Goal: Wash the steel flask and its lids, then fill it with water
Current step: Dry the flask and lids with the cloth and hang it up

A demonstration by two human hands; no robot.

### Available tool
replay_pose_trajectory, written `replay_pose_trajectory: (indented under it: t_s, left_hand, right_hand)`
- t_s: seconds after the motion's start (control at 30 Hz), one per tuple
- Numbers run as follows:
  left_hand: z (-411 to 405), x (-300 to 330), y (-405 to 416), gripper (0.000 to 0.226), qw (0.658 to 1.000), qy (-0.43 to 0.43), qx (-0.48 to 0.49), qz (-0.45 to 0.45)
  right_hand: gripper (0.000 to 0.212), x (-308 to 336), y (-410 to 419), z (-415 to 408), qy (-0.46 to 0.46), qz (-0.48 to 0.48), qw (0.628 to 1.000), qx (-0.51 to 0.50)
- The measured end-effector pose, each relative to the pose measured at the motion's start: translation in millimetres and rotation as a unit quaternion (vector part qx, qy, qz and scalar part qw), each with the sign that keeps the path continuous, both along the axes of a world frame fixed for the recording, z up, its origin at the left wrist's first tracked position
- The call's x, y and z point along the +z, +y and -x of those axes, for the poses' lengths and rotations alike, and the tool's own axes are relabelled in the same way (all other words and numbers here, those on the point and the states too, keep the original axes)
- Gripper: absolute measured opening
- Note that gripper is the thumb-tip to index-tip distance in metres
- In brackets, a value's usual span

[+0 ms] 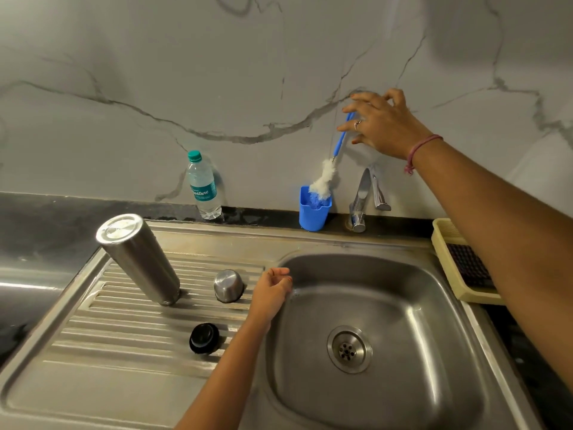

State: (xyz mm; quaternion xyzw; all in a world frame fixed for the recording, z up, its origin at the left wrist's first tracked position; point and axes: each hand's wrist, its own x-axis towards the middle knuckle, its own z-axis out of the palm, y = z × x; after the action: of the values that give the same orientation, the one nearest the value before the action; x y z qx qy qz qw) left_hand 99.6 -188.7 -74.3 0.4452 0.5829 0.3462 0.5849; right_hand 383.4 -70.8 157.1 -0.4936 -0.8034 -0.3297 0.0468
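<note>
Two hands: right hand [383, 125] spread by the bottle brush [328, 169] handle, grip unclear; left hand [273, 290] loosely curled, empty, on sink [434, 305] rim.
Flask [139, 259]: upturned on drainboard [108, 336].
Lids: steel cap [228, 285], black lid [204, 338] beside it.

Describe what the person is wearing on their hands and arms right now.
Both forearms are bare, no sleeves or gloves. The right hand has a ring on one finger and a pink thread band around the wrist, loose ends dangling. The left hand shows no jewellery.
</note>
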Motion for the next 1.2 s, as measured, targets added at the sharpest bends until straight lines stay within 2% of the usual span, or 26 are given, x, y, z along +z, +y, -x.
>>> replay_pose_trajectory:
  t_s: [0.33, 0.57, 0.83, 1.0, 1.2]
  left_hand:
    - [8.0, 32.0, -27.9, 0.014, 0.997, 0.035, -0.033, -0.064]
    - [14.0, 51.2, -47.9, 0.014, 0.991, 0.053, -0.047, -0.117]
    - [-1.9, 51.2, -74.6, 0.03, 0.985, 0.058, -0.054, -0.155]
    - [-21.3, 47.9, -85.3, 0.032, 0.981, 0.033, -0.039, -0.185]
    - [-47.0, 37.6, -95.4, 0.03, 0.976, 0.042, -0.082, -0.198]
  right_hand:
    - [0.034, 7.4, -49.5, 16.6, -0.01, -0.038, 0.999, 0.014]
    - [0.036, -3.6, -88.9, 33.8, 0.025, -0.099, 0.994, 0.041]
    - [0.024, -77.4, -164.4, 42.2, 0.143, -0.096, 0.984, 0.044]
    - [0.018, -122.3, -210.6, 26.6, 0.221, -0.075, 0.972, -0.012]
    - [0.008, -168.4, -252.2, -5.8, 0.317, -0.057, 0.942, -0.089]
